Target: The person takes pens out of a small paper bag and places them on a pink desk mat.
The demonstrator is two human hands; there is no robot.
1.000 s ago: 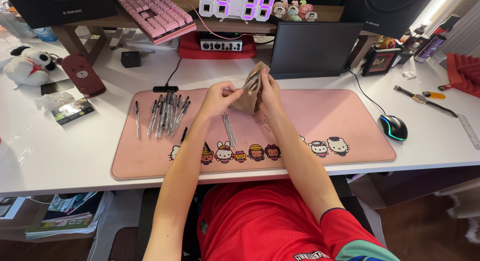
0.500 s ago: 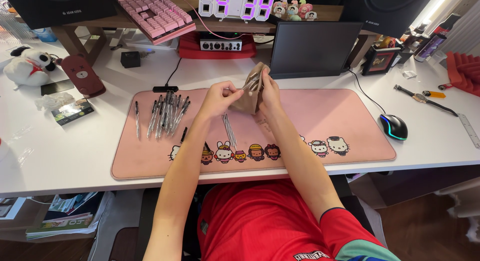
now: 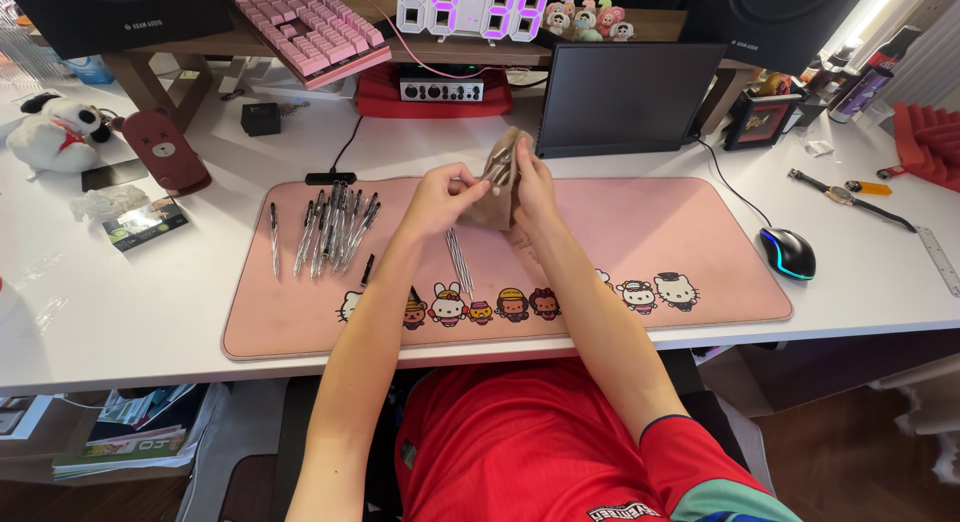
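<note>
The little brown pouch (image 3: 497, 197) looks like soft, dull cloth, and the thin pens (image 3: 335, 227) lying in a row look like shiny plastic and metal. The pink mat (image 3: 640, 232) looks smooth and matt like soft fabric, and it lies on a white bench (image 3: 130, 312) that is smooth with a light shine. The black mouse (image 3: 787, 253) is glossy plastic, the toy panda (image 3: 58, 137) is fluffy plush, and the shelf (image 3: 640, 24) at the back is brown wood.
</note>
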